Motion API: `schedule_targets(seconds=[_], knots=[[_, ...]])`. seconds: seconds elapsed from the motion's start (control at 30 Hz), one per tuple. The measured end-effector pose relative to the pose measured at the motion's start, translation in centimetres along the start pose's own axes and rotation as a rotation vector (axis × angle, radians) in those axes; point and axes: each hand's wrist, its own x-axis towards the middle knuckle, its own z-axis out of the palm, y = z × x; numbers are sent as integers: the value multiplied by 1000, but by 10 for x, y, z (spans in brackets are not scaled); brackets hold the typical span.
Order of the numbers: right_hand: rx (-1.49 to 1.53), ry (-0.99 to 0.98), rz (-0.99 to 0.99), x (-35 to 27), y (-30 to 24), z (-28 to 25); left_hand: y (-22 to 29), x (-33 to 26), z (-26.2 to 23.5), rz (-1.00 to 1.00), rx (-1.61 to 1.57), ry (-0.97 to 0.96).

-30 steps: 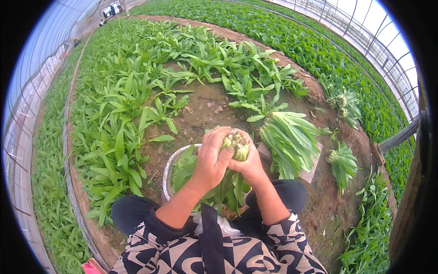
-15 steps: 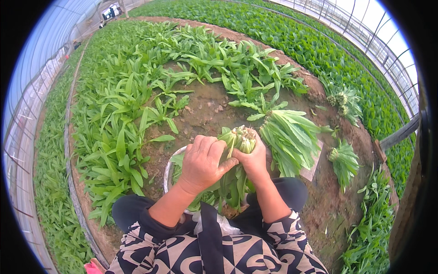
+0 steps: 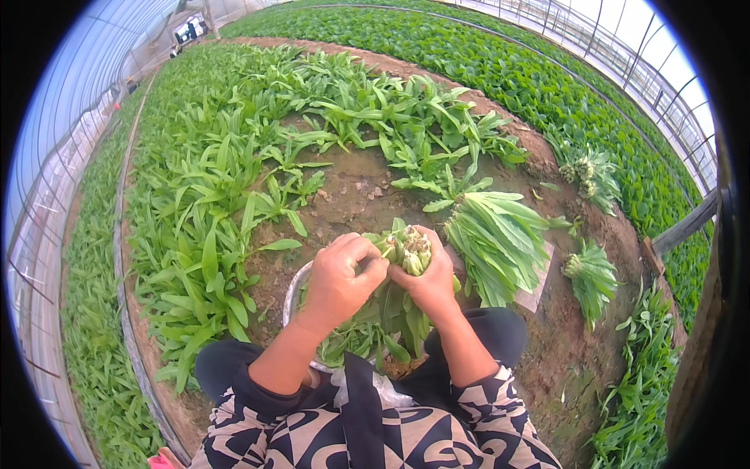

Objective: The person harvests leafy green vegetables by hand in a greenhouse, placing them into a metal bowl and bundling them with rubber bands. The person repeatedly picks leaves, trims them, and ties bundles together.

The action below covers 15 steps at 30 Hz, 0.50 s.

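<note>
My right hand (image 3: 431, 277) is wrapped round a bunch of leafy greens (image 3: 414, 252), whose pale cut stem ends face up while the leaves hang below. Against the left side of that bunch, my left hand (image 3: 344, 275) is closed, thumb and forefinger pinched at its edge; what they hold is too small to make out. Below both hands stands a white-rimmed tub (image 3: 289, 301) with loose leaves (image 3: 355, 336) in it, between my knees. A large fanned pile of picked greens (image 3: 500, 244) lies just right of my right hand.
A flat pale board (image 3: 537, 283) shows under the pile. Smaller bunches (image 3: 591, 273) (image 3: 591, 178) lie farther right on the soil. Growing greens (image 3: 195, 234) stand to the left and ahead. A wooden post (image 3: 686, 225) slants in at the right.
My left hand has curled its fingers into a pinch and drawn slightly apart from my right thumb. The bunch has shifted slightly down and tilted in my right hand.
</note>
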Motion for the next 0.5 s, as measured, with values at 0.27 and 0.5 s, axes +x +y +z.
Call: schedule_targets(seconds=[0.27, 0.5], knots=[[43, -24, 40, 0, -2, -7, -51, 0, -19, -194, 150, 5], [150, -107, 59, 2, -1, -6, -10, -3, 12, -32, -136, -34]])
